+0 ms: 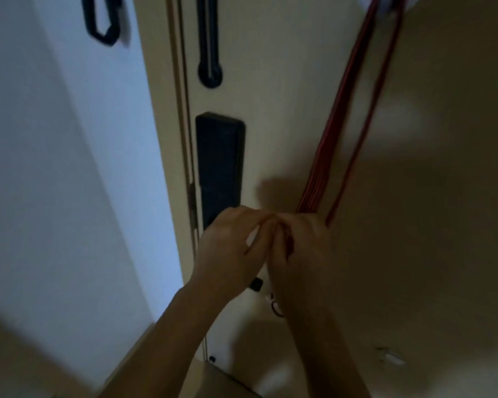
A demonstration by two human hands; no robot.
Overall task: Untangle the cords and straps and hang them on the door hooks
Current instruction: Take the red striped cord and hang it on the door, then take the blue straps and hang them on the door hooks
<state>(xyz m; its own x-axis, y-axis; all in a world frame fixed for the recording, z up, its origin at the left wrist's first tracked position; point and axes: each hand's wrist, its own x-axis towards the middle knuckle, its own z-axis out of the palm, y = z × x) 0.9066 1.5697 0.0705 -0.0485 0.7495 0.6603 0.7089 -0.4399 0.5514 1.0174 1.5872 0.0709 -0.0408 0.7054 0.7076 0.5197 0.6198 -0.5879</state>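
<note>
Our left hand (230,245) and right hand (305,248) meet at mid-frame. Their curled fingertips pinch the low end of the red cord (335,119), which runs up the door (270,81) to what looks like a hook (408,2) at upper right. If we tug downward to free a snag, we may drag the cord off the hook or tighten the tangle.

a home: beige door (299,110), digital lock (219,162).

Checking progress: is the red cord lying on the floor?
No: the red cord hangs down the door from up high, its lower end pinched between the left hand and right hand.
</note>
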